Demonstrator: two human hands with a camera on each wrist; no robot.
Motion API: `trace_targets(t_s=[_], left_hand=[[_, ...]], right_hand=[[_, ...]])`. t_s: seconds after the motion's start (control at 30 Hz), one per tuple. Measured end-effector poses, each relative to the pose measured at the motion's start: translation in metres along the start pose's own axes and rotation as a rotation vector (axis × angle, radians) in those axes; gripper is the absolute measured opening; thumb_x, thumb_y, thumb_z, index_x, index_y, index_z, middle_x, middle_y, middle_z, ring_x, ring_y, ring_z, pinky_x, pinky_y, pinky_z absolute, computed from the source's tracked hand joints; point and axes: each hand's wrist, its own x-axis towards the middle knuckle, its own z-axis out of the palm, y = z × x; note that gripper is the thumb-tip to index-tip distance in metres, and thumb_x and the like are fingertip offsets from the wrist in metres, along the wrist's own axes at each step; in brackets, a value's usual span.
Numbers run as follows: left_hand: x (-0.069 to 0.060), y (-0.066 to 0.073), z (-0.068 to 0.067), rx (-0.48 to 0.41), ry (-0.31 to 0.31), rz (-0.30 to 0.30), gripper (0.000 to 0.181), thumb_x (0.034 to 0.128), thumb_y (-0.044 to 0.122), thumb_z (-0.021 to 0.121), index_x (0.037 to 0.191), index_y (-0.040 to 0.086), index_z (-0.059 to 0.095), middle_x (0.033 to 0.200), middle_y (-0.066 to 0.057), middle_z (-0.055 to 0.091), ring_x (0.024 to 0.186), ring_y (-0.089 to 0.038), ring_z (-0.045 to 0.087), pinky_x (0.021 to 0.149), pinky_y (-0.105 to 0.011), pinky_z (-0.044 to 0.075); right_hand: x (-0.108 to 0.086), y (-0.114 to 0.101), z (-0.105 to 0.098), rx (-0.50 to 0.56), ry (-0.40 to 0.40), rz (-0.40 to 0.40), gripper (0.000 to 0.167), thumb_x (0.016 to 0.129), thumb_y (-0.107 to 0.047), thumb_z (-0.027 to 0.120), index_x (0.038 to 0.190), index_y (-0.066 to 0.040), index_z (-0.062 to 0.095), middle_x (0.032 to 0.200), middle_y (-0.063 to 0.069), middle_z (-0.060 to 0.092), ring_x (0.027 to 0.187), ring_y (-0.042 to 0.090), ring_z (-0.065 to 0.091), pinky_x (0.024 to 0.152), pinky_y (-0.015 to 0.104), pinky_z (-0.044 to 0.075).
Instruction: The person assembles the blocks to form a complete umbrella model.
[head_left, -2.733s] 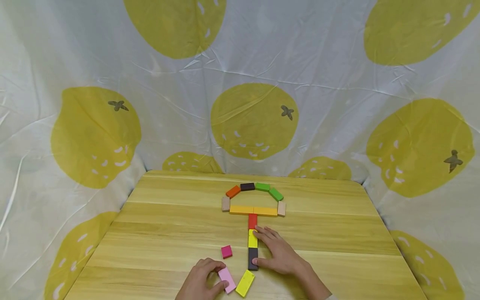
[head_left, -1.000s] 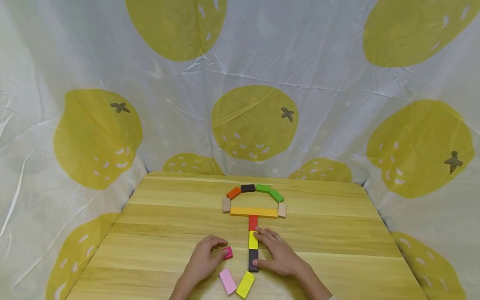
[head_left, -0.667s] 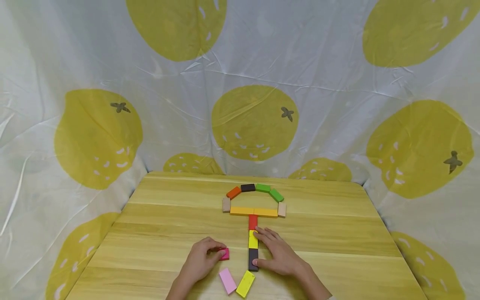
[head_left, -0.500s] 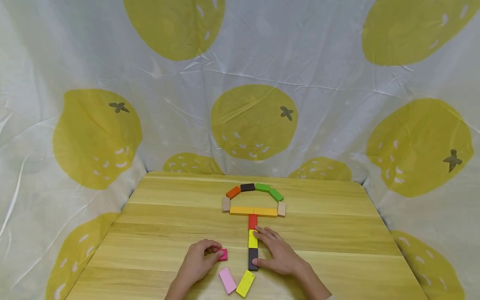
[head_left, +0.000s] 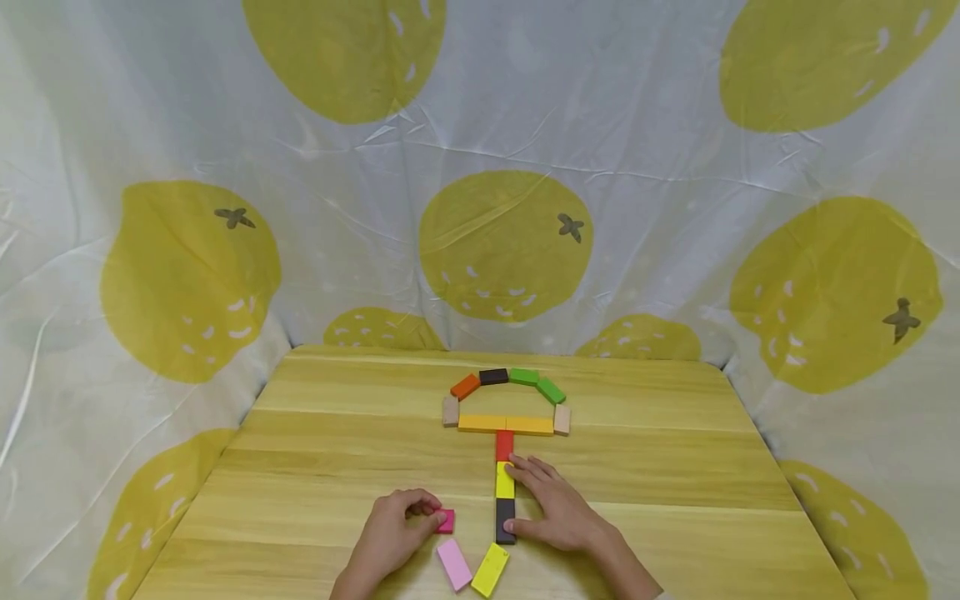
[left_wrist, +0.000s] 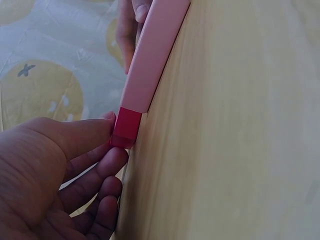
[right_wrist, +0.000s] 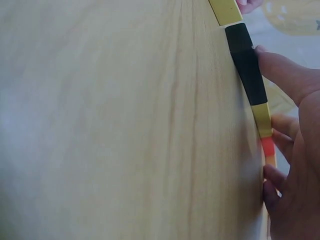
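Note:
My left hand (head_left: 390, 533) pinches a small magenta block (head_left: 447, 522) between thumb and fingers, low over the tabletop. Just below it lies a pink block (head_left: 453, 565), slanted, with a yellow block (head_left: 491, 571) angled beside it. In the left wrist view the magenta block (left_wrist: 129, 124) appears at the end of the pink block (left_wrist: 155, 55); whether they touch is unclear. Relaxed, spread fingers of my right hand (head_left: 562, 510) rest along a column of blocks: red (head_left: 505, 446), yellow (head_left: 505, 487) and black (head_left: 504, 510). Its thumb touches the black one.
Above the column, two orange-yellow blocks (head_left: 482, 423) form a bar. Over it arches a row of blocks: tan (head_left: 450, 412), orange (head_left: 465, 387), black (head_left: 493, 377), green (head_left: 523, 377). The wooden table (head_left: 337, 467) meets a lemon-print cloth (head_left: 645, 250) behind and at both sides.
My left hand has let go of the pink block, taken hold of the magenta block, and drawn it slightly left and nearer to me. My right hand stays in place.

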Motion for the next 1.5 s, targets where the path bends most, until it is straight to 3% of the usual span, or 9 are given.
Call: trace_targets(t_s=[1.5], left_hand=[[-0.0042, -0.0037, -0.001, 0.014, -0.042, 0.033, 0.01, 0.0893, 0.034, 0.081, 0.093, 0.029, 0.074, 0.084, 0.022, 0.068, 0.086, -0.003, 0.061, 0.079, -0.027, 0.054]], right_hand=[[-0.0016, -0.0019, -0.0002, 0.008, 0.006, 0.007, 0.082, 0.093, -0.061, 0.065, 0.158, -0.017, 0.043, 0.169, -0.002, 0.031, 0.156, 0.038, 0.026, 0.118, 0.067, 0.031]])
